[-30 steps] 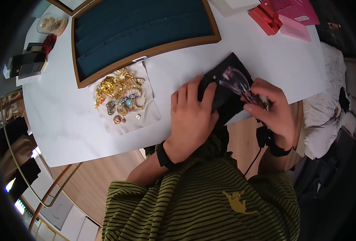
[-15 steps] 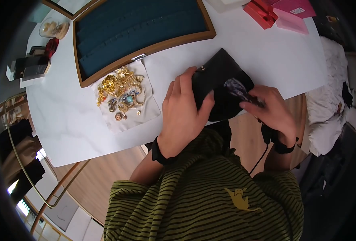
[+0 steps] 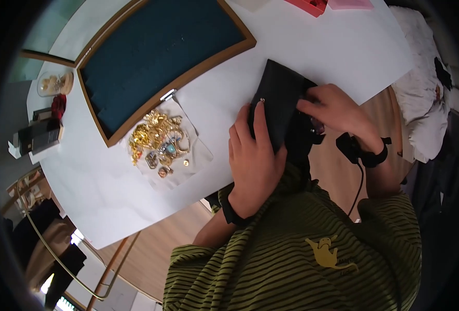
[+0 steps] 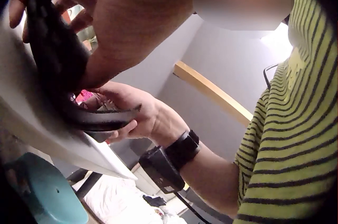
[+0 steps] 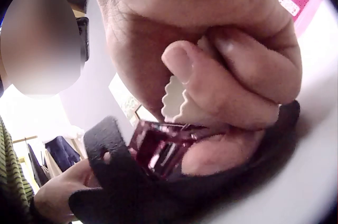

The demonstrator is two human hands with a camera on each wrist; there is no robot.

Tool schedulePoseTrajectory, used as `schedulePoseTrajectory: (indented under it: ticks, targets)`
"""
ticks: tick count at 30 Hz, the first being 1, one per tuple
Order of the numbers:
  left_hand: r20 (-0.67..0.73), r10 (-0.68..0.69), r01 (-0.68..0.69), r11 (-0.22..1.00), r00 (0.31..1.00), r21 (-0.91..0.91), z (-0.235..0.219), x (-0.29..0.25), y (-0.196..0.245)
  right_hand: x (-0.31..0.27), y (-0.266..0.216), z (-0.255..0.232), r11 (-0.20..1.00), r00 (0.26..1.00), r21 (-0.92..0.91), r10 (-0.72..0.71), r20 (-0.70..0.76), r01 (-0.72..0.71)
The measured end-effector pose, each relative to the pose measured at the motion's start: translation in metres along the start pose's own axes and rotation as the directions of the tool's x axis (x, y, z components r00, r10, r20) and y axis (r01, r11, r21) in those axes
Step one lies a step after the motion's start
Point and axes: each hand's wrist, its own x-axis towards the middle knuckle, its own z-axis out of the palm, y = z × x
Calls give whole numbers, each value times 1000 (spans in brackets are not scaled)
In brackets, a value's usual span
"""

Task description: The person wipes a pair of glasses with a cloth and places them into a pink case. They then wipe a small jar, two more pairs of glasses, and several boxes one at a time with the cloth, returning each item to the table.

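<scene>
A black leather-like pouch with a small metal snap is tilted up at the table's near edge. My left hand grips its left side, fingers along one face and thumb on the other, as the left wrist view shows. At the pouch's right end, where a holed strap sticks out, is my right hand. Its curled fingers pinch a translucent dark-purple piece at the pouch's mouth. A cream piece with a scalloped edge shows under the same fingers. The purple piece's far end is hidden.
Gold and stone jewelry lies piled on a pale cloth to the left. Behind it stands an open wooden case with dark teal lining. Small boxes and a glass dome stand far left; a red box sits at the back.
My right hand has brought the purple piece to the pouch's right end, where it is now mostly hidden. The pouch has turned more upright, and the head view has swung round.
</scene>
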Motion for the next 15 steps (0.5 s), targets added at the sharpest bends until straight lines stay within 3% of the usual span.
schedulePoseTrajectory:
  ticks: [2, 3, 5, 8, 12, 15]
  targets:
    - [7, 12, -12, 1000, 1000, -28, -1, 1, 1, 6, 11, 7, 987, 990, -82, -141, -23, 139]
    - [4, 2, -2, 998, 1000, -62, -2, 2, 2, 5, 8, 9, 974, 989, -183, -143, -24, 136]
    - [13, 7, -7, 998, 1000, -59, -4, 4, 2, 4, 1, 11, 972, 991, -194, -134, -4, 130]
    - [21, -4, 6, 996, 1000, -90, -4, 3, 2, 0, -14, 15, 992, 998, 116, -56, 40, 51]
    - [101, -39, 53, 989, 994, -136, -8, 0, 2, -3, -21, 19, 984, 998, 175, -30, 52, 21]
    - [98, -17, 36, 981, 995, -191, -10, 0, 2, -3, -12, 28, 956, 981, 284, -119, 152, 72]
